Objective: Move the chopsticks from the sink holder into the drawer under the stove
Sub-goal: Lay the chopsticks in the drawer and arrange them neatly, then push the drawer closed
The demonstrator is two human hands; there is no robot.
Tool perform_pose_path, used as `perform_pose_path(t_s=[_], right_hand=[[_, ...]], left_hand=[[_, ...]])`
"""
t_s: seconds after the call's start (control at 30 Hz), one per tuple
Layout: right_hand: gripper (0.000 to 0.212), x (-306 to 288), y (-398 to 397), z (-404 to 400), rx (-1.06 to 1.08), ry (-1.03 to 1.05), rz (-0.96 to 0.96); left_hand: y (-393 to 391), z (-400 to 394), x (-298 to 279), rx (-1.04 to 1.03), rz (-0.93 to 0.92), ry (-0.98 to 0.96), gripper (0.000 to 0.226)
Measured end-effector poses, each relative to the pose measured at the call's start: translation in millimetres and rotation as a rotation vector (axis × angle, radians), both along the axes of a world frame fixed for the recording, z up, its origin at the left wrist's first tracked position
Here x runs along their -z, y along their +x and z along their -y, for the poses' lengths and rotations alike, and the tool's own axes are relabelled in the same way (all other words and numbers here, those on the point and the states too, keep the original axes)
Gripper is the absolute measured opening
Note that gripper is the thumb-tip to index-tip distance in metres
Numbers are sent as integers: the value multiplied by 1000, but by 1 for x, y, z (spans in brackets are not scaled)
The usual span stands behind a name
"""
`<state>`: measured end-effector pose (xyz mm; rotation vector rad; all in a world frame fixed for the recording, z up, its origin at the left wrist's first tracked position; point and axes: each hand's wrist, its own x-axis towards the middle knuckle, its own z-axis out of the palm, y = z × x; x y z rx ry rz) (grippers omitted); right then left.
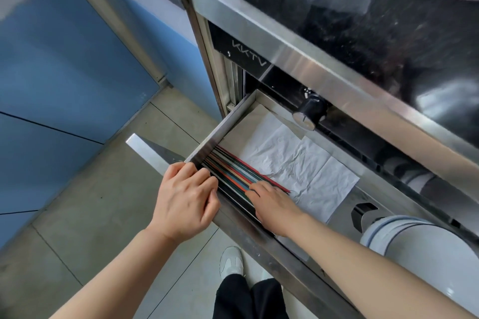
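Note:
A steel drawer [207,141] stands pulled out under the stove [324,23]. Several coloured chopsticks [230,172], red, orange, teal and black, lie in a bundle along its left wall, partly on a sheet of white paper [298,163]. My left hand [185,198] rests on the drawer's front left corner, with its fingertips against the near ends of the chopsticks. My right hand [272,204] lies palm down inside the drawer, fingers spread flat over the chopsticks' near part. The sink holder is out of view.
A black stove knob [309,111] sticks out just above the drawer's back. A white bowl [425,261] sits low at the right. A blue panel wall [64,72] and grey tiled floor [103,189] lie to the left; a white shoe [231,261] is below.

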<state>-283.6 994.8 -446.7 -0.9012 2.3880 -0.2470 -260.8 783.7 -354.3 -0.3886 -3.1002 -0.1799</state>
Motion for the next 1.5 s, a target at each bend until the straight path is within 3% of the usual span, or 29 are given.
perform_pose_path(t_s=[0.23,0.57,0.83,1.1,1.23,1.33,1.4,1.5], right_hand=[[43,-47,11,-31,105,43,92],[30,-96,32,-41,521,-102,208],[27,-120,54,-8,854,-242,70],[22,-151,108,13,1144,-390,-58],[20,-168,130,20,1416,-604,73],[22,-174,137,21,1717,-833,253],[20,-177,141,22,1936,-975,471],[20,-176,149,16,2261,-1175,923]], left_hand=[[-5,-1,-17,37,172,-89,42],[-9,-2,-29,35,353,-60,55],[-15,8,-25,53,429,89,25],[-19,-1,-37,88,447,-51,29],[-17,-9,-49,102,442,-31,21],[-6,-17,-61,56,351,150,10],[6,-25,-71,-107,345,354,4],[25,-37,-75,-520,519,628,9]])
